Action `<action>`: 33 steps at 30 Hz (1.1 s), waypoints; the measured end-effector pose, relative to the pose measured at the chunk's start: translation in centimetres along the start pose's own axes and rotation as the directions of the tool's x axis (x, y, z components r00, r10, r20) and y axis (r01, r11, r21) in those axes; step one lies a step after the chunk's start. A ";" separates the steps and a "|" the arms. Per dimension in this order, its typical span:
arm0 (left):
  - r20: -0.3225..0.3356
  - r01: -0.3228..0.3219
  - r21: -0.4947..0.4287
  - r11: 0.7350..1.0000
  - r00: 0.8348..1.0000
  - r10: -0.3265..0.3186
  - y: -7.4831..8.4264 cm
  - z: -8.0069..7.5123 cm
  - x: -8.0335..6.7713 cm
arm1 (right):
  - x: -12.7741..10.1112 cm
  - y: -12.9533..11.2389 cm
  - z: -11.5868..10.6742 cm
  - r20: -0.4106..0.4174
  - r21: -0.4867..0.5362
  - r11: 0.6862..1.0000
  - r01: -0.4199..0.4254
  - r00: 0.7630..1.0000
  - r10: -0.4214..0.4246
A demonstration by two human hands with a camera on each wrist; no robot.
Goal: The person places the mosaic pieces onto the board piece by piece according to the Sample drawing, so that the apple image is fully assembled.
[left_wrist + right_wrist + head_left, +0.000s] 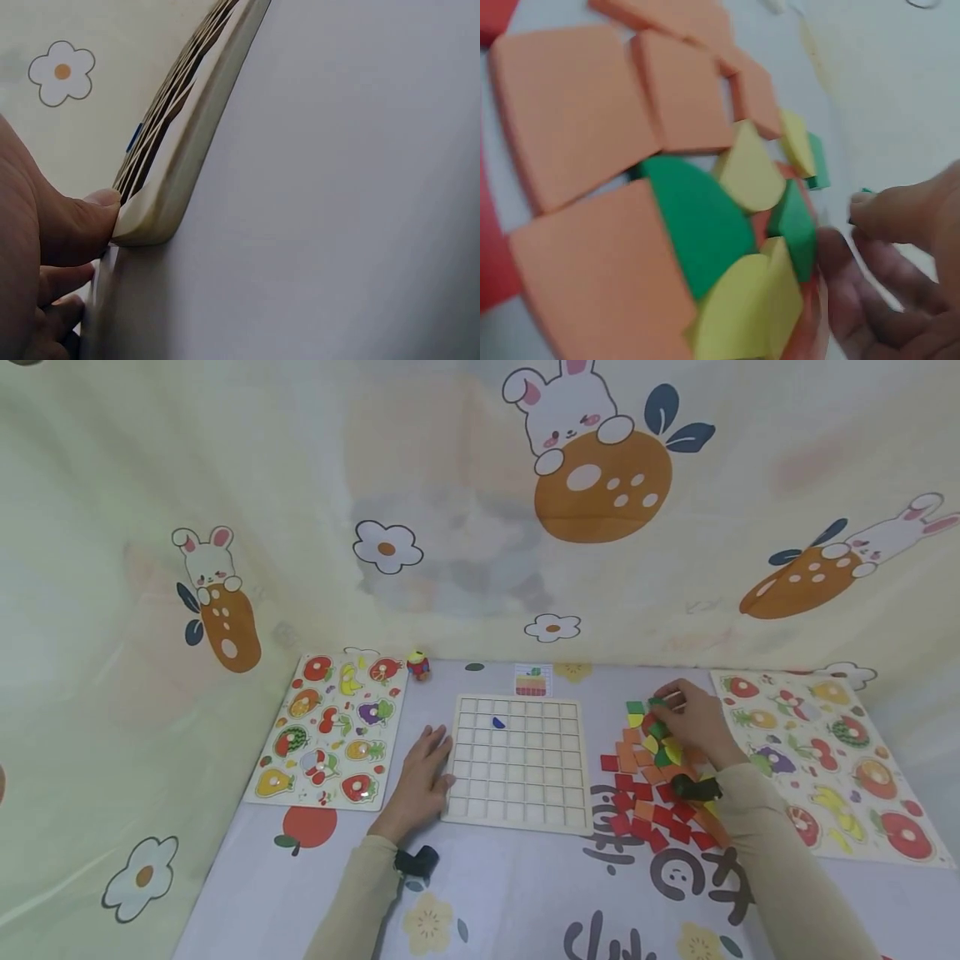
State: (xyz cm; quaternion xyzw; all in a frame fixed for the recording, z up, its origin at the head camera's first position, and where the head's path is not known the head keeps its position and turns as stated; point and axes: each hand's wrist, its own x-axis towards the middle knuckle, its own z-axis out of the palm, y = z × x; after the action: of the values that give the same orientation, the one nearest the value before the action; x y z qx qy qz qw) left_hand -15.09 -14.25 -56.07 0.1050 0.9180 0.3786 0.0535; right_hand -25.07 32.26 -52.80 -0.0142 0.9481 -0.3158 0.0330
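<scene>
A pale wooden grid board (517, 828) lies mid-table, with one small blue piece (498, 723) in an upper cell. My left hand (420, 781) rests beside the board's left edge; in the left wrist view its thumb (82, 225) touches the rim near a corner. Over on the right, my right hand (693, 720) is above the far end of a pile of flat pieces. Between thumb and finger it pinches a small green piece (865, 190), mostly hidden. Below that hand lie a green quarter-round piece (697, 225), yellow pieces (750, 169) and orange squares (570, 112).
Red squares (678, 831) spread over the pile's near side. A small picture card (533, 680) lies behind the board, and a little toy figure (418, 666) stands at the back left. Fruit puzzle boards flank the work area, one left (300, 799) and one right (892, 853).
</scene>
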 end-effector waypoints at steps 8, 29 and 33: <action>-0.003 -0.004 0.014 1.000 1.000 0.004 0.2 0.0 0.1 | -0.3 0.0 -0.8 -0.193 0.208 0.976 -0.057 0.976 0.098; -0.007 -0.009 0.010 1.000 1.000 0.010 0.2 -0.1 0.1 | 1.7 -6.3 3.8 -0.141 0.416 0.909 -0.034 0.985 0.102; -0.017 -0.038 0.015 0.999 0.999 0.038 0.0 0.0 0.1 | 2.3 -8.3 5.6 -0.103 0.335 0.942 0.019 0.995 0.017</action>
State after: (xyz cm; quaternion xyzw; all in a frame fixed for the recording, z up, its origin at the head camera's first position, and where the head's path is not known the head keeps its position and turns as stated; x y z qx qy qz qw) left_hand -15.20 -14.25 -56.10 0.1196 0.9190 0.3738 0.0378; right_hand -26.90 22.16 -52.41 0.0077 0.8810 -0.4729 -0.0148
